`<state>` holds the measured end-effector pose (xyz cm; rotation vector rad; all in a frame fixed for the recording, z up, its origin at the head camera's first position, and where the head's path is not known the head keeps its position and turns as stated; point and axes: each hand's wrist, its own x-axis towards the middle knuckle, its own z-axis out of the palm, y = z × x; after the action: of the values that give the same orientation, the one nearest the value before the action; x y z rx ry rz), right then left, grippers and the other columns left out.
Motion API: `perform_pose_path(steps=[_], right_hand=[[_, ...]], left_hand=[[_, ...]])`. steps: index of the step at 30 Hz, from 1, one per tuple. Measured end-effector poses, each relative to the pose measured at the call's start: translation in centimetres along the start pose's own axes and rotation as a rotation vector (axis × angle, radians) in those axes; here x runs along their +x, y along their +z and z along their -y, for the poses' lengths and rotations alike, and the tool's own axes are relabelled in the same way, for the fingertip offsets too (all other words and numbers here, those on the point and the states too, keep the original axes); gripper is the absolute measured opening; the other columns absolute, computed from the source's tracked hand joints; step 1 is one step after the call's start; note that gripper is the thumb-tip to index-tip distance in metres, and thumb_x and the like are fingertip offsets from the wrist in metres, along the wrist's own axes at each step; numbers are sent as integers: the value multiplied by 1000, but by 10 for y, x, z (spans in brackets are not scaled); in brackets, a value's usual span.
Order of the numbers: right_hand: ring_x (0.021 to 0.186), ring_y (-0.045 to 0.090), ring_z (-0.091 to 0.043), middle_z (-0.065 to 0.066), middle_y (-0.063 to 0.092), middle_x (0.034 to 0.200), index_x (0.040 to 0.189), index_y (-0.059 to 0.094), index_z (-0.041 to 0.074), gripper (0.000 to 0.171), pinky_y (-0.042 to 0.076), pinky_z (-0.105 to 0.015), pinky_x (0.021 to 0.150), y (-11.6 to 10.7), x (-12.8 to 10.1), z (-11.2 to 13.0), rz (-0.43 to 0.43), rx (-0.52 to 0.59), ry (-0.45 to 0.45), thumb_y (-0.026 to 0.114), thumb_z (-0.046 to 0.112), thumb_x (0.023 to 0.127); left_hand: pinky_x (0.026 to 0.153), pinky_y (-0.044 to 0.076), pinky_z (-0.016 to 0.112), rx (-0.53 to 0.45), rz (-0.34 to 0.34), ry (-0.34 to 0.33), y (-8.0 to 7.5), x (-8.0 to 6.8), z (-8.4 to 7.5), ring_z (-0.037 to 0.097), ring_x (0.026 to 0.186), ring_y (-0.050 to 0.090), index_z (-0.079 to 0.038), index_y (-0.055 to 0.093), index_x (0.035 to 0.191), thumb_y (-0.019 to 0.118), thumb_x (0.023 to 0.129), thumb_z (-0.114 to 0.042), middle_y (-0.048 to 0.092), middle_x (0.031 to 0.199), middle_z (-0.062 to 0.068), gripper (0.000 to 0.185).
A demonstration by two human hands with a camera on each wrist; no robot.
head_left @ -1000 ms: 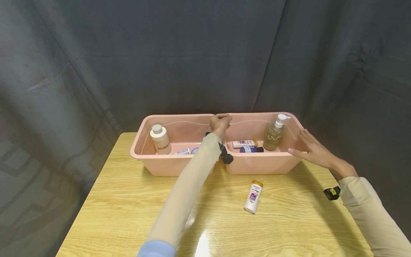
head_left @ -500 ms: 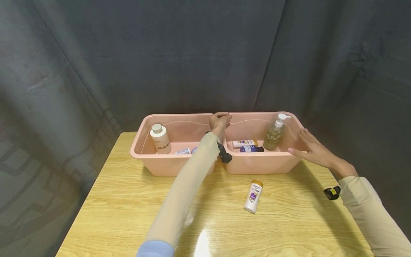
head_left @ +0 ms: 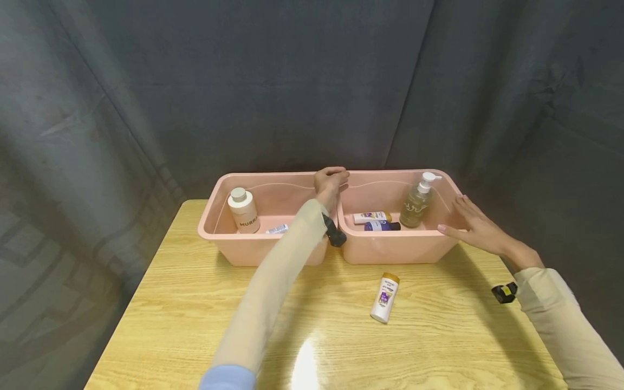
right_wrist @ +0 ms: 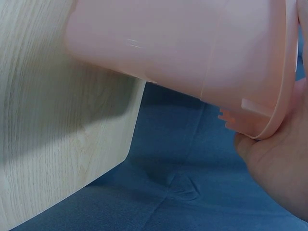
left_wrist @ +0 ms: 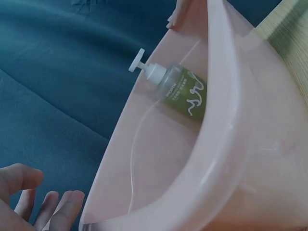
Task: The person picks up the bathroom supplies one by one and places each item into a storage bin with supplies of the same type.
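Observation:
Two pink bins stand side by side, the left bin [head_left: 265, 252] and the right bin [head_left: 390, 249]. My left hand [head_left: 331, 181] is over their adjoining back corners, fingers loosely bent and holding nothing. In the left wrist view those fingers [left_wrist: 67, 209] hang just beside the right bin's rim. My right hand [head_left: 480, 230] rests with fingers extended against the right bin's outer end; the right wrist view shows it right at the rim. Inside the right bin are a green pump bottle [head_left: 416, 203], a white bottle [head_left: 371, 218] and a dark blue bottle [head_left: 382, 226] with a black cap.
A white bottle [head_left: 384, 298] with a gold cap lies on the wooden table [head_left: 195, 319] before the right bin. The left bin holds a white bottle [head_left: 244, 211] and a small white-and-blue item [head_left: 277, 229]. A grey curtain [head_left: 292, 86] hangs close behind.
My left hand and forearm have shifted slightly left, and the sleeve now covers a round blue item in the left bin. My right hand has stayed in place.

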<state>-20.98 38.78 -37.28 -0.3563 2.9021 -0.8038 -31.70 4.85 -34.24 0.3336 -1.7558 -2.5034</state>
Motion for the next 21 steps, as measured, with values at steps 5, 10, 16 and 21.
perform_pose_path(steps=[5,10,16,21], right_hand=[[147,-18,-37,-24,-8,161,156,3,-3,97,-5,-70,110,-1,-1,0,0,-2,-4,62,44,95],[147,-19,-35,-26,-6,161,155,4,-4,95,-5,-70,110,-2,-2,0,-4,-3,-9,61,43,96],[147,-19,-35,-25,-6,161,156,5,-4,96,-5,-69,110,-1,-2,0,-3,-2,-3,62,44,95],[147,-19,-36,-25,-6,161,156,4,-4,96,-6,-69,110,-2,-2,0,-4,-6,-7,61,44,96]], left_hand=[[80,58,40,73,23,21,1,-3,-3,35,95,71,8,71,103,73,85,7,72,98,19,17],[77,59,37,113,40,47,4,-7,-6,30,90,72,7,71,102,74,84,7,73,96,17,18],[76,59,38,114,58,40,7,-12,-8,31,90,72,5,73,100,74,84,7,73,94,16,16],[75,60,37,124,101,43,7,-17,-10,29,89,72,5,72,101,74,85,6,72,92,14,16]])
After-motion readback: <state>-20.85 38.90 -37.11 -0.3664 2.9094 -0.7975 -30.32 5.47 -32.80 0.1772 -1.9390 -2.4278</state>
